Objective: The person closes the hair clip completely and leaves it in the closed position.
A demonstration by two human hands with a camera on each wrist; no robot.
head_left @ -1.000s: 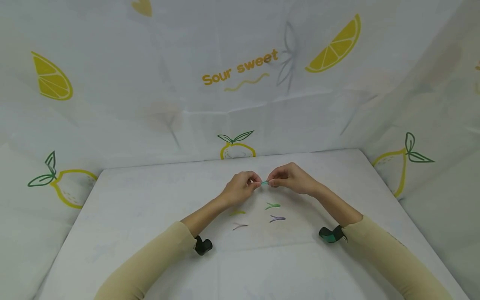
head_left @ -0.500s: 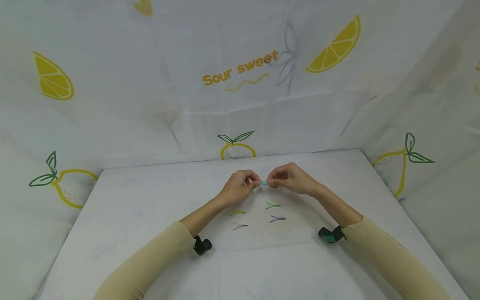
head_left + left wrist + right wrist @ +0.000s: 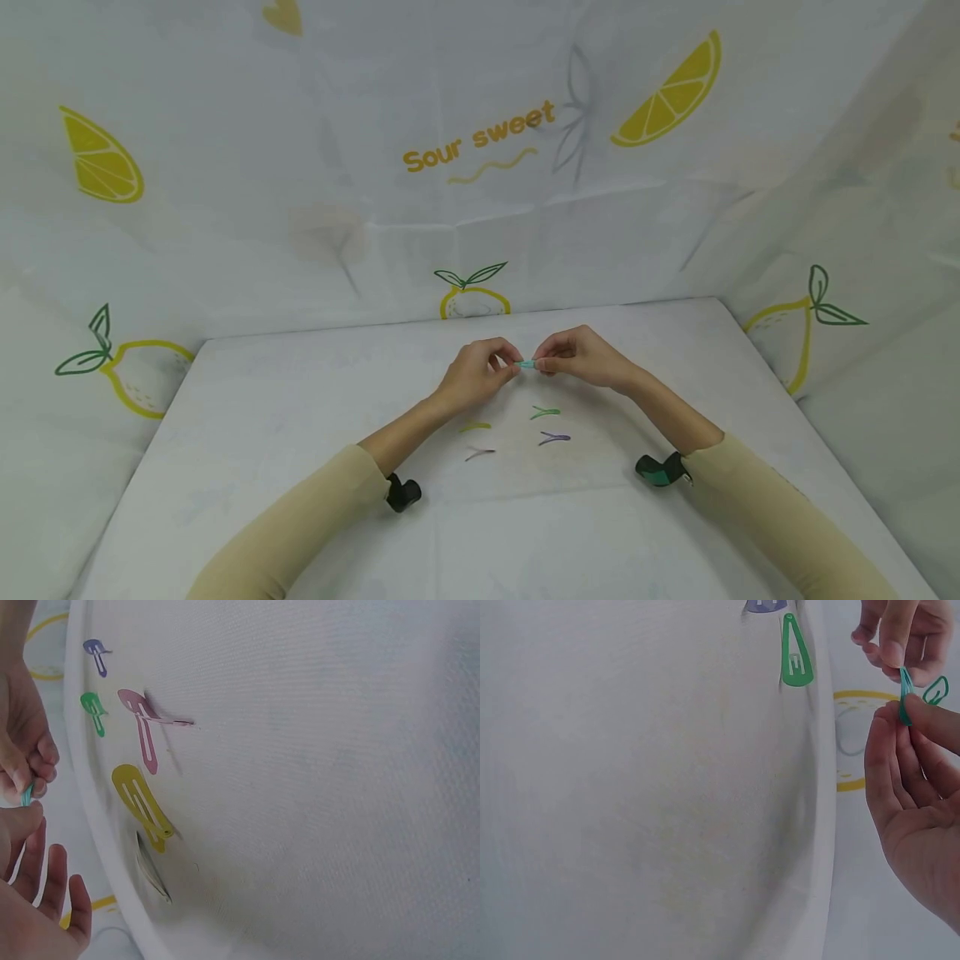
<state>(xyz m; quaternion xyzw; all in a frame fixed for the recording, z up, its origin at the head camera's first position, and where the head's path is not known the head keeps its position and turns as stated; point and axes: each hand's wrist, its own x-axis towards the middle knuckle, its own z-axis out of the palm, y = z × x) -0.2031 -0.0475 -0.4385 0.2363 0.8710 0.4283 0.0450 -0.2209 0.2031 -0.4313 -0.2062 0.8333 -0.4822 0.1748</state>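
Observation:
A small teal snap hair clip (image 3: 527, 364) is pinched at one end by my left hand (image 3: 478, 367) and at the other by my right hand (image 3: 583, 358), above the far part of the table. Fingertips hide both its ends. In the right wrist view the teal clip looks narrow, with the right thumb (image 3: 934, 720) pressed on it. Nearer the body lie a green hair clip (image 3: 545, 412), a purple hair clip (image 3: 555, 437), a pink hair clip (image 3: 480, 452) and a yellow hair clip (image 3: 476, 427). The green, purple and pink ones are spread open.
The left wrist view also shows a slim pale clip-like piece (image 3: 153, 874) seen edge-on, beside the yellow clip. White cloth covers the table (image 3: 300, 433). A lemon-printed curtain (image 3: 480, 233) stands behind its far edge. Each wrist carries a small dark camera (image 3: 403, 493).
The teal clip first looked like a thin arch with a gap; now it looks flatter and fuller between the fingertips. Both hands stay almost in place, the left shifting slightly. The other clips lie unmoved.

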